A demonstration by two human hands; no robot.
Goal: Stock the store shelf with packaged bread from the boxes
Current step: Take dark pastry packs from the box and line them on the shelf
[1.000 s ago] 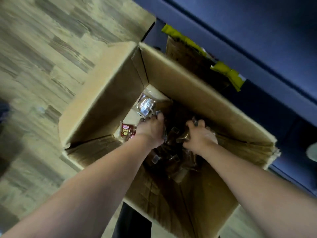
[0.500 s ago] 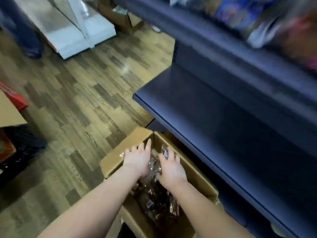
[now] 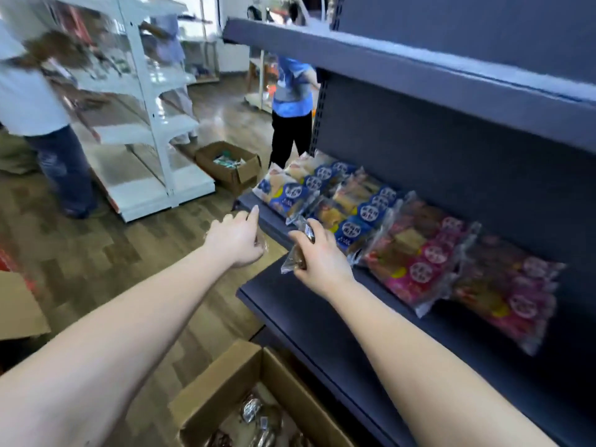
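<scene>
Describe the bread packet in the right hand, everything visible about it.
The clear plastic packet of dark brown bread is small and crinkly, with a crimped seal at its lower end. The right hand grips its middle, fingers curled over it, hiding much of it. It is tilted, held in the air over the front edge of the dark blue metal shelf.

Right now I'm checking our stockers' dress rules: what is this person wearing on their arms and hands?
Nothing that shows. The left forearm and right forearm are bare to the frame's edge, with no sleeves in view. The left hand and right hand have no gloves, and no watch, bracelet or ring is visible.
</scene>
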